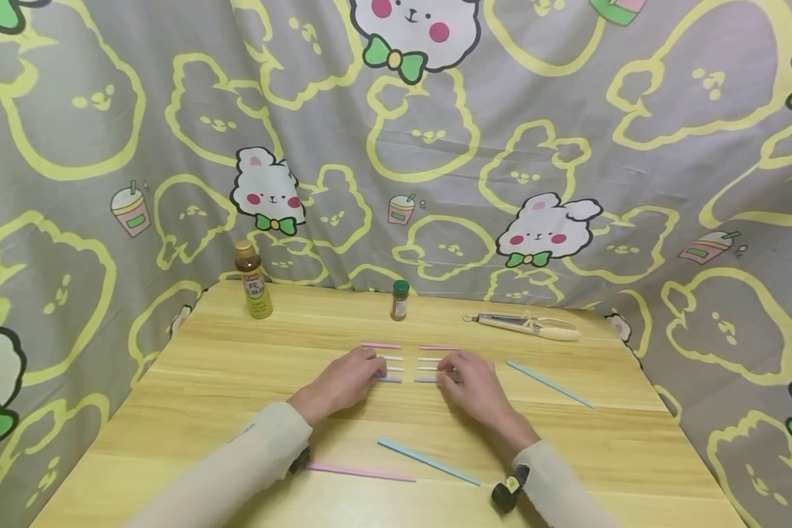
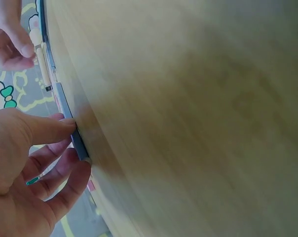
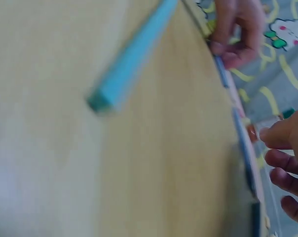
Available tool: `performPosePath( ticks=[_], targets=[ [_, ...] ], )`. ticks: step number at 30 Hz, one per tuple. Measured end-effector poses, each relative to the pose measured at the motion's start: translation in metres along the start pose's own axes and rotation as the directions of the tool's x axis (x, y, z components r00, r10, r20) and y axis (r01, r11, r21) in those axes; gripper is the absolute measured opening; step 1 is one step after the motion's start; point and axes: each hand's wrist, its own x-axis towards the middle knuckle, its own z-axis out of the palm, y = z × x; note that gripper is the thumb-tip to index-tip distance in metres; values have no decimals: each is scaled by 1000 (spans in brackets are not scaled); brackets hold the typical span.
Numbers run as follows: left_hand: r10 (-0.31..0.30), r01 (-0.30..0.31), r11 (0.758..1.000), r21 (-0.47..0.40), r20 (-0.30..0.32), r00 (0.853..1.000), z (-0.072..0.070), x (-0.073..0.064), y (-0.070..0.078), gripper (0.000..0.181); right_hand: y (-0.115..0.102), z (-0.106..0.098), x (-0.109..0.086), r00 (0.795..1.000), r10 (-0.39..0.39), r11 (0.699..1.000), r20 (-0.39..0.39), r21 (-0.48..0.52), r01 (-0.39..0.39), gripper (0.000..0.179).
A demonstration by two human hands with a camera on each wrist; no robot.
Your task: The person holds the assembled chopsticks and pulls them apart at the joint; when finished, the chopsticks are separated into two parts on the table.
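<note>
My left hand [image 1: 346, 379] pinches a short purple-blue stick [image 2: 80, 143] lying on the table, thumb near its middle and a fingertip at one end. Beyond it, in the head view, lie short white sticks [image 1: 394, 358] and a short pink stick [image 1: 381, 345]. A matching right-hand group has a pink stick [image 1: 440, 347], white sticks [image 1: 427, 359] and a purple-blue stick [image 1: 424, 380]. My right hand [image 1: 477, 385] hovers at that group's right ends. In the right wrist view its fingers [image 3: 282, 180] are spread and loosely bent, holding nothing.
Long blue sticks lie right [image 1: 550, 383] and in front [image 1: 429, 462], with a long pink stick [image 1: 363, 471] near my left sleeve. Along the back stand an oil bottle [image 1: 255, 290] and a green-capped jar [image 1: 400, 302]; tongs [image 1: 524, 325] lie there. A patterned curtain [image 1: 429, 198] surrounds the table.
</note>
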Motion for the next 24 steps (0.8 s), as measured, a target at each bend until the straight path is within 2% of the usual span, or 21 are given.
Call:
performPosePath(
  ticks=[4, 8, 12, 17, 20, 24],
  targets=[
    [8, -8, 1000, -12, -1, 1000, -2, 0, 1, 7, 16, -23, -8, 999, 32, 999, 10, 25, -32, 21],
    [0, 0, 1000, -15, 9, 1000, -3, 0, 0, 7, 32, -40, -21, 991, 113, 993, 73, 19, -114, 21],
    [-13, 13, 1000, -1, 7, 1000, -3, -1, -1, 9, 41, -46, -33, 971, 182, 983, 154, 0, -184, 17],
    [-17, 17, 1000, -11, -9, 1000, -3, -3, -4, 9, 43, -48, -37, 966, 170, 985, 196, -25, -168, 8],
    [-4, 4, 1000, -23, -17, 1000, -4, -3, -5, 7, 42, -54, -37, 961, 180, 983, 209, 7, -185, 7],
    [-1, 0, 999, -48, -22, 1000, -9, -2, -2, 7, 39, -68, -34, 962, 181, 968, 205, 136, -211, 9]
  ],
)
